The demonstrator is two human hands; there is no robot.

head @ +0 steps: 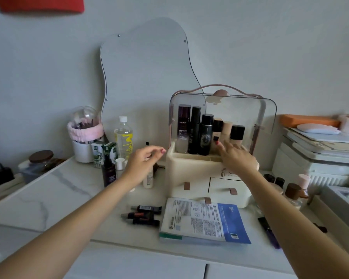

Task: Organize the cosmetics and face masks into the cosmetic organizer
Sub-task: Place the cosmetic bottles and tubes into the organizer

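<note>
Head view, and the white marble-look counter [54, 190] fills the frame, with the wavy mirror [147, 67] leaning on the wall behind. Centre stage is the cream cosmetic organizer [191, 170], its clear lid [250, 113] swung up and a lower drawer [224, 190] pulled partly out. The top tray is filling: a frosted dark-capped bottle [183, 128], two black bottles beside it, then foundation bottles [237, 133] towards the right.

Flat in front of the organizer lies the stack of face masks [201, 220], untouched. To its left, three dark lipstick-like tubes [143, 214] lie on the counter, and further back loose bottles wait, among them a small dark dropper bottle [109, 172].

Now the hands. The right hand [236, 156] reaches into the top tray, fingers spread and fairly straight, tips at the base of the foundation bottles, gripping nothing that I can see. The left hand [143, 160] hovers beside the organizer's left wall, fingers loosely curled, and it looks empty.

My read: the upright-bottle stage is under way, roughly midway. Next should come a reach to the loose bottles on the left, set upright in the remaining gap, while the masks need a flat drawer.
</note>
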